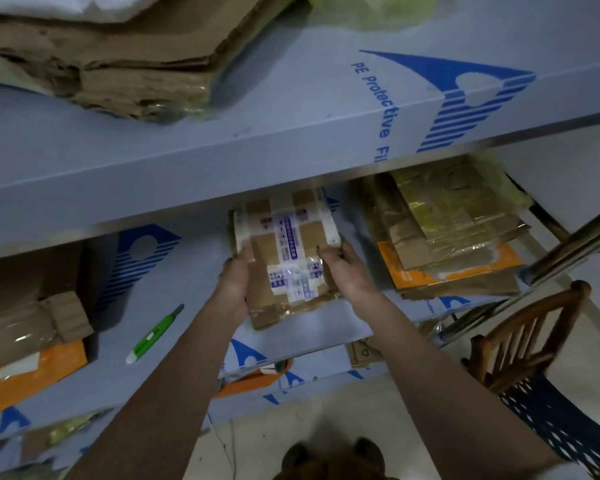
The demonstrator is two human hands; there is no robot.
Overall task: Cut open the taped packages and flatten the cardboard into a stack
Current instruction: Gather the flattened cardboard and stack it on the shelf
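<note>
Cardboard fills most of the head view: a flattened taped package (286, 252) lies on the middle shelf (194, 271) of a pale blue rack whose film covering carries blue logos and the words "PE Protective". Its long axis runs away from the person, tilted slightly to the left, with the far end tucked under the upper shelf (291, 133). Printed white and purple tape crosses its top face in bands.

Both hands hold this package. The left hand (234, 280) grips the near-left edge, fingers curled onto the top. The right hand (343, 268) grips the right edge, fingers curled over the side.

To the right on the same shelf sits a stack of flattened cardboard (444, 230), brown sheets with glossy tape, lying on an orange printed sheet. At the left end a brown box (45, 320) rests on another orange piece. A green utility knife (155, 336) lies on the shelf between that box and the left forearm, well apart from the hands, its long axis slanting up to the right.

On the upper shelf a thick pile of torn, flattened cartons (118, 60) sits at the left, with a yellow-green plastic bag (371, 8) behind.

Below the rack is a pale tiled floor (326, 417). A wooden chair (523, 341) with dark patterned cloth on it stands at the right, beside a metal rail. The person's shoes show at the bottom edge.
</note>
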